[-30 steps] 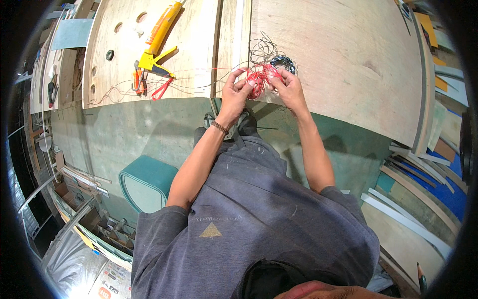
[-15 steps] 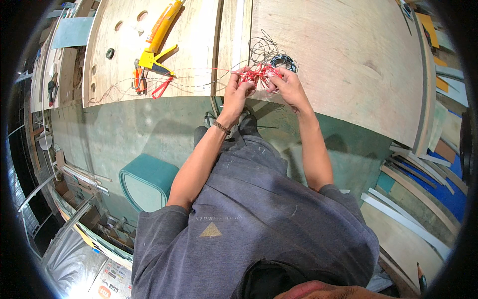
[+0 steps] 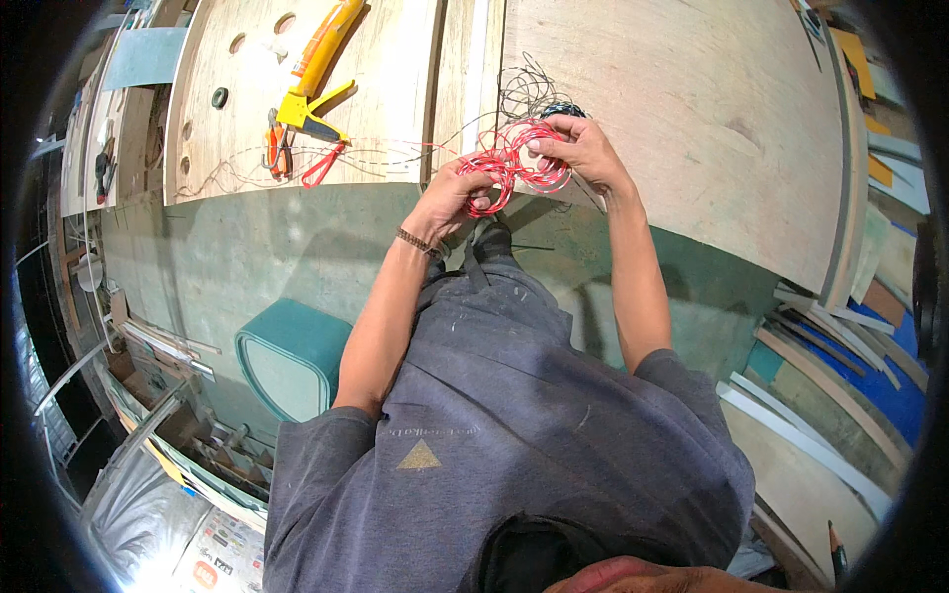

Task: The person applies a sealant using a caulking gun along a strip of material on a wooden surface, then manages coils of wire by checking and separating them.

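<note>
Both my hands hold a tangled bundle of red wire (image 3: 516, 161) above the near edge of a plywood workbench (image 3: 682, 89). My left hand (image 3: 457, 195) grips the lower left of the bundle, fingers curled around it. My right hand (image 3: 581, 146) pinches its upper right side. A loose coil of thin dark wire (image 3: 529, 91) lies on the bench just behind the bundle, and a thin strand trails left from it across the wood.
On the left plywood panel lie a yellow crimping tool (image 3: 318, 61), orange-handled pliers (image 3: 274, 146) and a red-handled tool (image 3: 323, 166). A teal stool (image 3: 289, 356) stands on the green floor at my left. Boards and white strips are stacked at the right (image 3: 840, 385).
The wire bundle has spread wider between my hands. My left hand dropped slightly lower and my right hand moved a little to the right.
</note>
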Action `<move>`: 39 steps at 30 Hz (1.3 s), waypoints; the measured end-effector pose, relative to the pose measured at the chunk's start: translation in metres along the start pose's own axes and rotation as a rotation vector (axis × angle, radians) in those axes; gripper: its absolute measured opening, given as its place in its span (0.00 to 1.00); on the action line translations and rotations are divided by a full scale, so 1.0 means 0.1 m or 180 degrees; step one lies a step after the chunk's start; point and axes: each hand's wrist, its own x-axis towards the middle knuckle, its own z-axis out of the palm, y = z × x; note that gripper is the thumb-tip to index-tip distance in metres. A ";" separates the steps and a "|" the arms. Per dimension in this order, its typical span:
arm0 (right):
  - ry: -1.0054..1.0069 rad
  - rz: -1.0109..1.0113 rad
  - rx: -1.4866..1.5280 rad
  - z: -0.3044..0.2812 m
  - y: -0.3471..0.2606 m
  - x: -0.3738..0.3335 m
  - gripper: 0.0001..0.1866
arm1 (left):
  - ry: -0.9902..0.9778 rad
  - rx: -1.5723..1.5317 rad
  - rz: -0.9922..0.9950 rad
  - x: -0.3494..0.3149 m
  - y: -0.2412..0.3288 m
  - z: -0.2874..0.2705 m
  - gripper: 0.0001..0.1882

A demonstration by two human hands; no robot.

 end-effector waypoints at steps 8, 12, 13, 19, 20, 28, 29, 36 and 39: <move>-0.0052 0.0144 0.1076 0.15 0.23 0.12 0.17 | -0.0423 -0.0214 -0.0055 -0.02 0.02 -0.03 0.13; 0.0703 -0.0712 0.0141 0.30 0.35 0.16 0.14 | -0.0381 -0.0609 -0.0223 0.04 0.01 -0.05 0.13; 0.0864 -0.1007 -0.0449 0.33 0.32 0.15 0.15 | -0.0262 -0.0691 -0.0277 0.03 0.01 -0.06 0.13; 0.1301 -0.2466 -0.2643 0.48 -0.05 -0.02 0.19 | 0.0234 -0.0223 0.0087 0.08 -0.08 0.05 0.07; 0.1210 -0.2483 -0.2753 0.55 -0.15 -0.12 0.17 | 0.0332 -0.0319 0.0183 0.10 -0.11 0.03 0.06; 0.1516 -0.2793 -0.3620 1.05 0.00 -0.41 0.08 | 0.1133 -0.0523 0.0647 0.10 -0.20 0.04 0.03; 0.1544 -0.2629 -0.3633 1.08 0.01 -0.43 0.08 | 0.1282 -0.0510 0.0712 0.09 -0.20 0.05 0.04; 0.1511 -0.2329 -0.2918 1.09 0.13 -0.34 0.06 | 0.1514 -0.0674 0.0653 -0.06 -0.11 0.27 0.05; 0.1327 -0.2197 -0.2206 1.10 0.14 -0.33 0.05 | 0.1651 -0.1394 0.0863 0.00 -0.31 -0.02 0.04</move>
